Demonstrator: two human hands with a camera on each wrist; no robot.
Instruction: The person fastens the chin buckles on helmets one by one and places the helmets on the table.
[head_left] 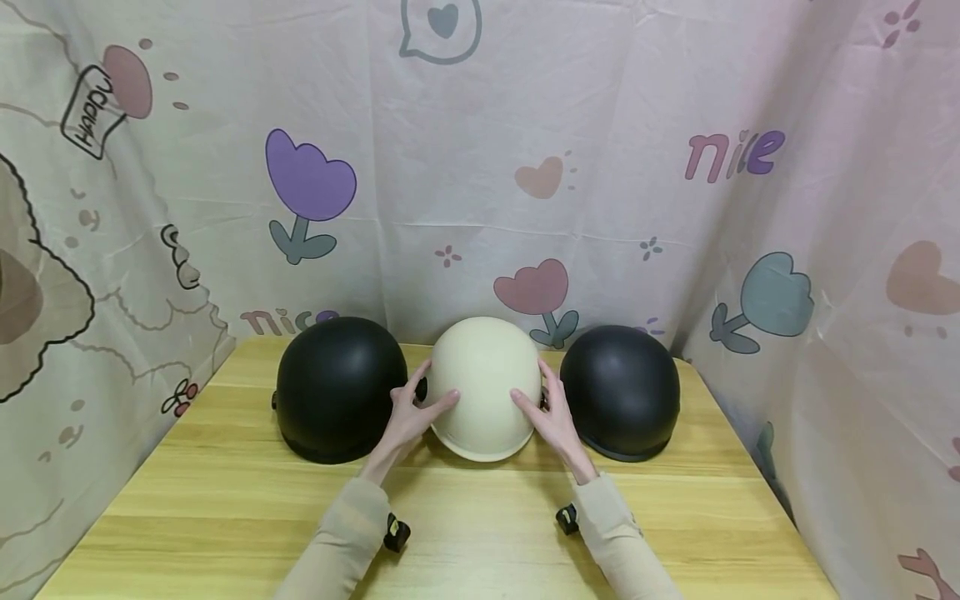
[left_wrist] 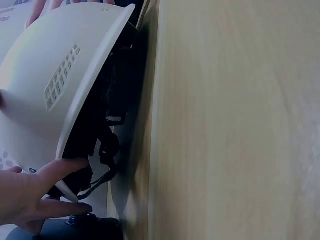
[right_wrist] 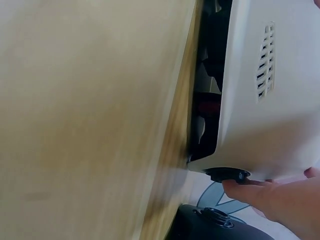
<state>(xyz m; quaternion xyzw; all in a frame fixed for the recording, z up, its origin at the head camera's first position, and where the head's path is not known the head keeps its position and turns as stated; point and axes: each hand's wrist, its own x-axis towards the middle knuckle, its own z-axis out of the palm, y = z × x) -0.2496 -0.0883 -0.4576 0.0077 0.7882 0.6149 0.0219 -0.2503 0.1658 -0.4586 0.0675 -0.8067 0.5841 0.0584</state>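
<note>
A cream helmet (head_left: 486, 387) is held between my two hands in the middle of the wooden table (head_left: 472, 533). My left hand (head_left: 408, 414) grips its left side; in the left wrist view, fingers (left_wrist: 62, 170) of that hand reach round the rim, beside the dark lining and strap (left_wrist: 107, 150). On the opposite side my right hand (head_left: 553, 415) holds the helmet, a finger (right_wrist: 250, 192) against a black round knob (right_wrist: 227, 174) near the rim. Rows of vent slots (right_wrist: 266, 62) run along the shell. Both wrist views show the near rim above the table.
One black helmet (head_left: 341, 392) stands close beside the left hand, another black helmet (head_left: 620, 392) close beside the right. Behind the table hangs a patterned curtain (head_left: 450, 167), with further folds at both sides. Small black cameras (head_left: 396, 532) are worn at the wrists.
</note>
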